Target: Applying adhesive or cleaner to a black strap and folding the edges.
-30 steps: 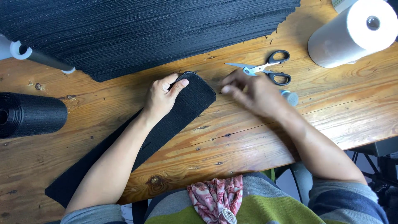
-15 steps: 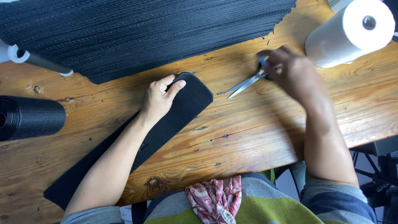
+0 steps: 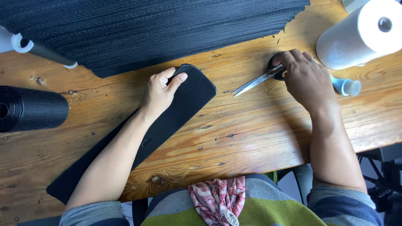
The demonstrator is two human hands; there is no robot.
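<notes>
Scissors [image 3: 260, 78] are lying on the wooden table [image 3: 251, 134], right of the middle, with the closed blades pointed to the lower left. Their black handles are covered by the right hand [image 3: 307, 79], which is curled over them — the fingers are wrapped about the handles, but how they sit in the loops cannot be told. Just beside this hand a small blue-white object [image 3: 346, 86] is seen, and behind it a white paper roll [image 3: 362, 33] is lying.

A long black strip [image 3: 167, 125] is laid slantwise across the table. Its rounded end is pressed down by the left hand [image 3: 161, 88], held flat with the fingers together. Above, a large black sheet [image 3: 146, 29] is spread — a black roll [image 3: 31, 109] is placed at the left edge.
</notes>
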